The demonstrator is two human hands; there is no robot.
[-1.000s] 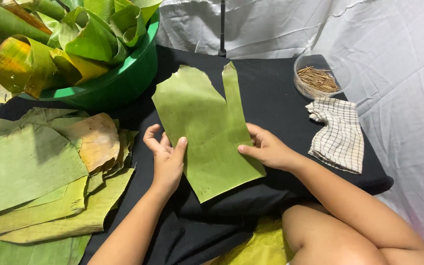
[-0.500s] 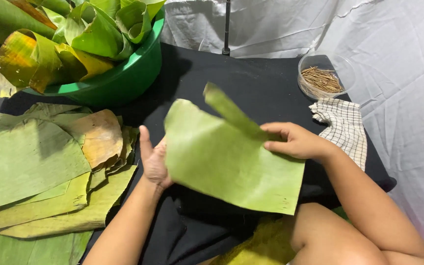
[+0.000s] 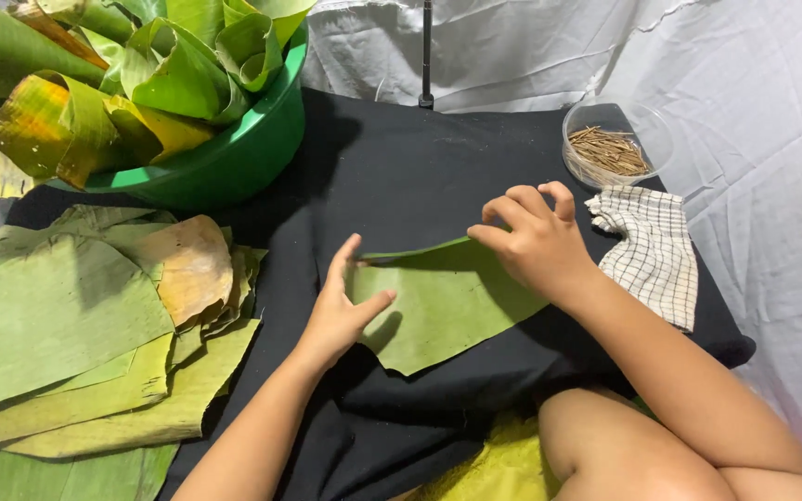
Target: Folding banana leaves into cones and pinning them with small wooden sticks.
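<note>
White sheeting (image 3: 772, 232) drapes the far and right sides of the scene, and over it lies a black cloth (image 3: 401, 176) that serves as the working surface. On this cloth, near the middle, rests a green leaf piece (image 3: 438, 311), lying mostly flat with its far edge raised.

The left hand (image 3: 341, 311) stands at the leaf's left edge, fingers extended and loosely spread, thumb out to the right resting on the leaf surface; it grips nothing. The right hand (image 3: 536, 241) sits over the far right part of the leaf, fingers curled inward, with the fingertips pinching the leaf's far edge, which stands up slightly from the cloth. A bare knee (image 3: 614, 445) shows at the near edge, with a yellow-green cloth (image 3: 494, 464) beside it.

At the far left stands a green basin (image 3: 234, 158) filled with rolled leaves (image 3: 122, 74), some green, some yellowing and browned. Near left of the basin, a stack of flat leaf pieces (image 3: 67, 334) spreads over the cloth's left side, the topmost ones green, one tan and dried. To the far right, a clear round bowl (image 3: 647, 130) holds thin brown sticks (image 3: 605, 153). Just near it, touching the bowl's near side, lies a white checked cloth (image 3: 652, 255), well right of the leaf. A dark thin pole (image 3: 426, 56) rises at the far edge.
</note>
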